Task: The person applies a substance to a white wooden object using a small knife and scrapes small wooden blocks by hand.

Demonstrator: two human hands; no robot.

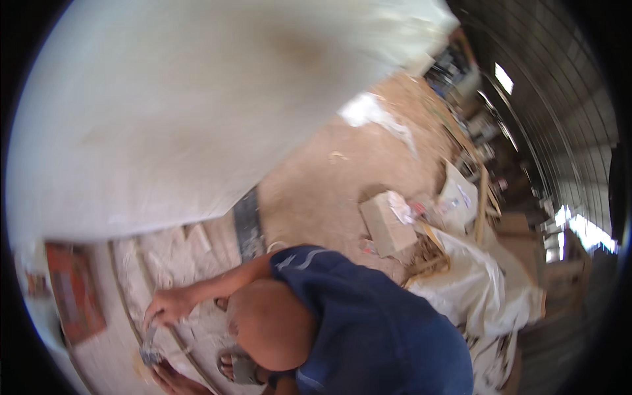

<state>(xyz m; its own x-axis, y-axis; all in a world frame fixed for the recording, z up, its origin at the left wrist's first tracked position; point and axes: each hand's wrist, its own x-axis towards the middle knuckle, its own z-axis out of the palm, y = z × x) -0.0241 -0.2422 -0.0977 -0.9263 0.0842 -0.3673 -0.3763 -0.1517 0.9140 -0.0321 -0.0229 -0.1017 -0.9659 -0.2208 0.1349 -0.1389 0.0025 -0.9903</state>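
Observation:
Neither my left hand nor my right hand shows in the head view. A large off-white sheet or panel (178, 118), blurred and close, covers the upper left. Below it, another person (388, 336) in a dark blue shirt bends toward the floor. One hand of that person (170, 306) is at the upper end of a small greyish object (150, 355), too blurred to name. Their other hand (176, 379) is at its lower end.
An orange-red box-like thing (74, 293) lies at the left, near thin strips on the floor. A dark strip (248, 227) crosses the floor. To the right are a cardboard box (388, 224), white sacks (484, 280) and wood pieces. Crumpled white material (368, 110) lies farther off.

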